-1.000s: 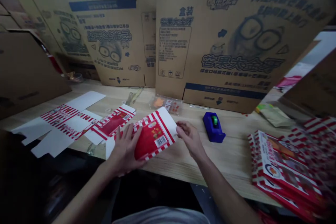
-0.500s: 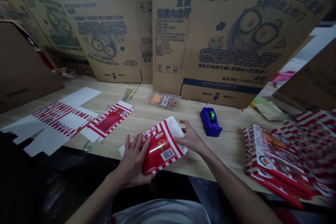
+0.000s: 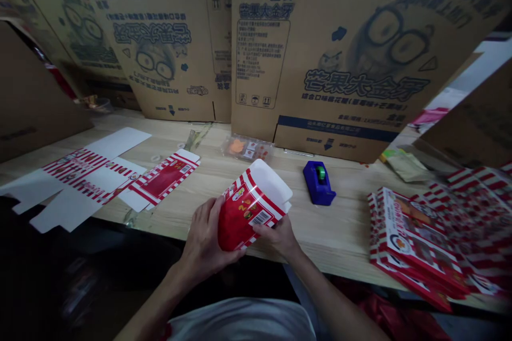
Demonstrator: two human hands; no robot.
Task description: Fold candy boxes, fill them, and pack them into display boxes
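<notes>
Two hands, left hand and right hand, clasping a half-folded red-and-white carton above a wooden table, near a blue tape dispenser.

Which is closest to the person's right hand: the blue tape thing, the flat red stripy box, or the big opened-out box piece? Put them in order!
From the right hand, nearest first:
1. Blue tape dispenser, on the table to the right
2. Flat red-striped carton, on the table to the left
3. Unfolded carton blank, farther left
</notes>
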